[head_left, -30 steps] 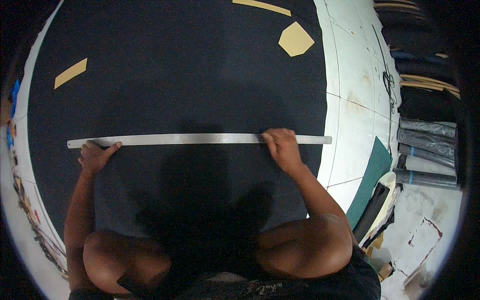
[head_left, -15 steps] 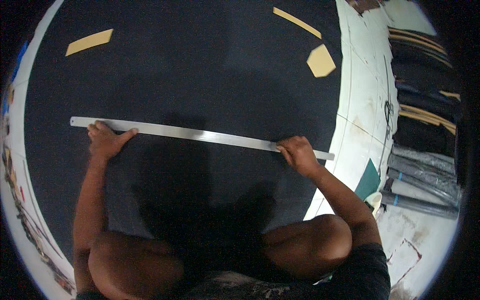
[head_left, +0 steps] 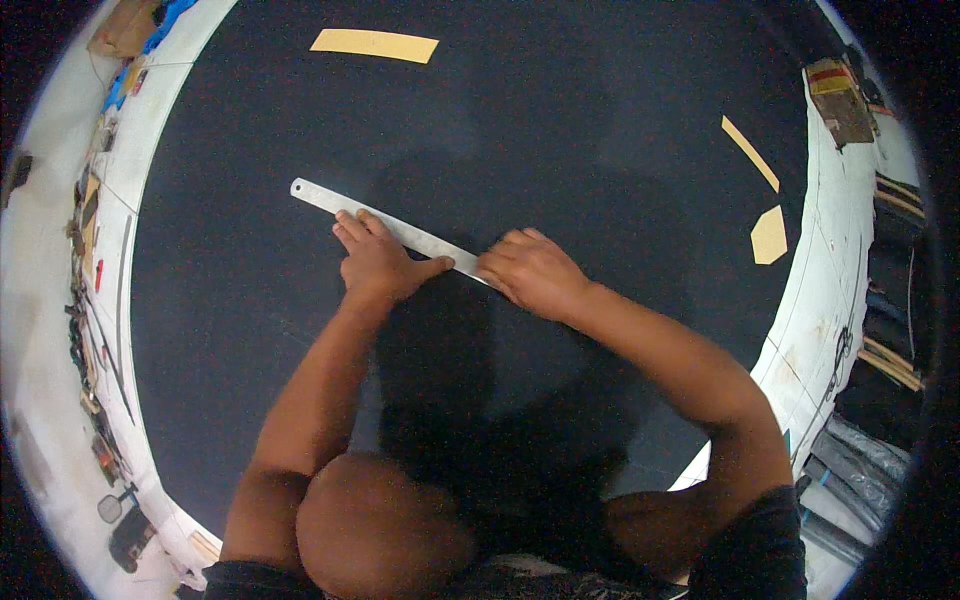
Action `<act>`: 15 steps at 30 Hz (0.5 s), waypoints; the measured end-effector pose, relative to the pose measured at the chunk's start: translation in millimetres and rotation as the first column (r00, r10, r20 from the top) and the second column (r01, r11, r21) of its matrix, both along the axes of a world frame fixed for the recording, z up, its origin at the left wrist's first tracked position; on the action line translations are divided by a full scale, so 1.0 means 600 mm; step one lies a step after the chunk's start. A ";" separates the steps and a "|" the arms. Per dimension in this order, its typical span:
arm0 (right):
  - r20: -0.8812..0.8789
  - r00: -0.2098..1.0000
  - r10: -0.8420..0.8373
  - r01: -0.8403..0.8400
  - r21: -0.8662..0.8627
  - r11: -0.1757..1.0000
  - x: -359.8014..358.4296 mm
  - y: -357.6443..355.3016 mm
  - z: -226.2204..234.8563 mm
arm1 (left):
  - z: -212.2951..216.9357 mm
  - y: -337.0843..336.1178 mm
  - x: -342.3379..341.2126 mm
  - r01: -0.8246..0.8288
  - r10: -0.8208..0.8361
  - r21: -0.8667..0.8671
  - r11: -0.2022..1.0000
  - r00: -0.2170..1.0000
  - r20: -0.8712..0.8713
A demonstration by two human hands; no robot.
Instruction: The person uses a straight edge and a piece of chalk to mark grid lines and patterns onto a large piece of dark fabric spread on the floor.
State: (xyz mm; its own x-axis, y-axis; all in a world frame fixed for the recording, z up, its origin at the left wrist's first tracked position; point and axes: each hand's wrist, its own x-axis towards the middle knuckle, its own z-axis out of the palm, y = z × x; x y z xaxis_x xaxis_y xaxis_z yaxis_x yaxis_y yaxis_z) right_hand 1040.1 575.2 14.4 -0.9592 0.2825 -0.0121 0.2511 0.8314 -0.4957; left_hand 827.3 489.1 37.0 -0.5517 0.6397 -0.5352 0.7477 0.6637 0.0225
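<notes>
A long metal ruler (head_left: pixel 415 238) lies slantwise on a wide black sheet (head_left: pixel 560 400). Its holed end points to the far left; the other end is hidden beneath my right hand and forearm. My left hand (head_left: pixel 378 265) presses on the ruler with fingers spread, thumb stretched along its near edge. Close beside that thumb, my right hand (head_left: pixel 535 272) is closed at the ruler's near edge, slightly blurred. Whatever its fingers pinch, if anything, is hidden.
On the sheet lie a tan strip (head_left: pixel 375 45) at the far left, and a thin tan strip (head_left: pixel 750 153) and a tan many-sided piece (head_left: pixel 769 236) at the right. Assorted tools line the left floor. A cardboard box (head_left: pixel 840 100) and plastic-wrapped rolls (head_left: pixel 850 465) stand at right.
My right hand has slid left along the ruler, from near its right end to beside my left hand. The view has turned, so the ruler looks steeper and the tan pieces appear further right.
</notes>
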 end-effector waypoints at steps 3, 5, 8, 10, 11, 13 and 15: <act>-0.110 0.994 0.001 -0.002 -0.010 1.000 -0.078 0.008 -0.015 | -0.002 -0.004 -0.003 0.019 -0.019 0.014 1.000 0.999 -0.032; -0.139 0.990 -0.006 0.000 -0.037 0.999 -0.092 0.009 -0.020 | -0.007 -0.006 -0.004 0.029 -0.029 0.016 0.999 0.999 -0.043; -0.052 0.999 -0.002 -0.001 -0.060 0.998 -0.088 0.007 -0.016 | -0.011 -0.010 -0.008 0.038 -0.037 0.013 0.999 0.998 -0.052; 0.058 0.998 0.012 -0.009 -0.053 0.999 -0.036 0.005 0.001 | -0.014 -0.015 -0.008 0.047 -0.046 0.027 0.998 0.998 -0.048; 0.085 0.996 0.010 -0.004 -0.064 0.998 0.006 0.002 0.007 | -0.015 -0.015 -0.008 0.054 -0.052 0.028 0.998 0.997 -0.054; 0.241 0.971 0.001 0.019 -0.080 0.997 0.103 0.004 0.036 | -0.021 -0.012 -0.004 0.074 -0.072 0.035 0.997 0.996 -0.054; 0.339 0.940 -0.036 0.074 -0.101 0.992 0.183 0.004 0.105 | -0.026 -0.012 -0.006 0.068 -0.065 0.070 0.995 0.997 -0.044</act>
